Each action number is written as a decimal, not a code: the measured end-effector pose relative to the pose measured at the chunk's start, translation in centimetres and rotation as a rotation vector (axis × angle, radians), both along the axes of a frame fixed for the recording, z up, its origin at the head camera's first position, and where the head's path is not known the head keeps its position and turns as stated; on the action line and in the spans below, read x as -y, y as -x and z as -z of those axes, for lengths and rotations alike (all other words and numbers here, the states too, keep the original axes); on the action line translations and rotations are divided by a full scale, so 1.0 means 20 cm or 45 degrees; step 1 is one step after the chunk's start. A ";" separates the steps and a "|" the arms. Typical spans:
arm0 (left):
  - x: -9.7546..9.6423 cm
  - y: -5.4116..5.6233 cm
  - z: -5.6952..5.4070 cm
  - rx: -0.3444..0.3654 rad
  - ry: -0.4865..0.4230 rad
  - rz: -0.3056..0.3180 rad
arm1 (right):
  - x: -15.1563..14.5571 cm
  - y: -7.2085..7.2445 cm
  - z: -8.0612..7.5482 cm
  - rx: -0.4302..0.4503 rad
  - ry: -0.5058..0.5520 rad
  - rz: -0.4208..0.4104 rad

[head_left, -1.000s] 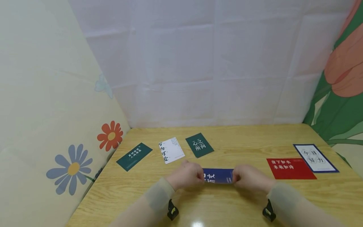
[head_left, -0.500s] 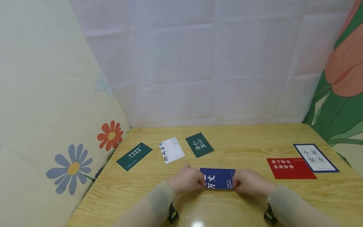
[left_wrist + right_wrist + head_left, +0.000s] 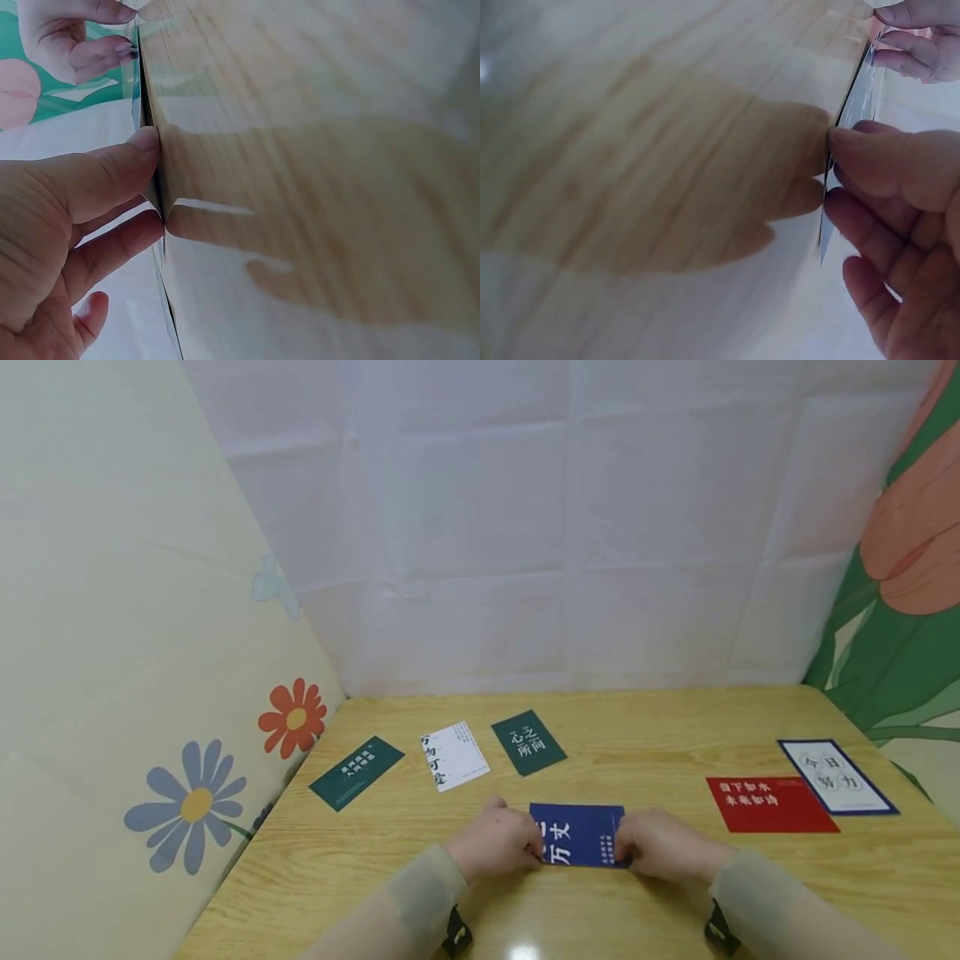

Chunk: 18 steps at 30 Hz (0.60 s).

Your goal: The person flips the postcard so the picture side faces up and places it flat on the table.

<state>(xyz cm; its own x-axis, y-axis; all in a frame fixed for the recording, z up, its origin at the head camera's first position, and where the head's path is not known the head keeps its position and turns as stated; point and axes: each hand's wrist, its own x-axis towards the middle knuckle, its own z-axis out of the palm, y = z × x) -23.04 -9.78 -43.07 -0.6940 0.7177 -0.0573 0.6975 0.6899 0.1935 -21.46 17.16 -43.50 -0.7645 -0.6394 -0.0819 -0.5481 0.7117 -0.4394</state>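
Note:
A blue card (image 3: 581, 835) with white Chinese characters lies almost flat, close over the wooden table near its front middle. My left hand (image 3: 501, 842) pinches its left edge, and my right hand (image 3: 663, 845) grips the right edge. From the left wrist view, the thumb (image 3: 124, 169) and fingers of the left hand meet at the card's thin edge, right at the tabletop. Likewise in the right wrist view, the thumb (image 3: 885, 157) and fingertips of the right hand are at the card's edge, whose pale underside (image 3: 855, 97) partly shows.
On the wooden table (image 3: 637, 735), a green card (image 3: 356, 774), a white card (image 3: 455, 757) and another green card (image 3: 528, 743) lie at the back left. To the right, a red card (image 3: 772, 806) meets a blue-bordered white card (image 3: 838, 778). A white cloth (image 3: 562, 527) hangs behind.
Both hands have lowered the blue card: it was tilted and foreshortened a second ago, and its face now shows more fully, near the tabletop. The other cards have stayed put.

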 end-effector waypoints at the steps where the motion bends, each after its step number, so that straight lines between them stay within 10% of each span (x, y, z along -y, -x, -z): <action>1: 0.00 0.00 0.00 0.002 0.001 0.003 | 0.00 0.00 0.00 0.001 -0.002 -0.010; 18: 0.00 0.04 0.01 -0.115 0.010 0.060 | -0.04 0.01 0.00 -0.051 -0.180 -0.076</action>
<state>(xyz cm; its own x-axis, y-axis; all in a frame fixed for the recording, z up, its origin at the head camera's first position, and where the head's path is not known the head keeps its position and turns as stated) -23.76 -9.87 -43.34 -0.6622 0.7493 -0.0018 0.7435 0.6574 0.1227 -21.60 18.01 -43.51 -0.7302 -0.6678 -0.1443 -0.6062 0.7307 -0.3139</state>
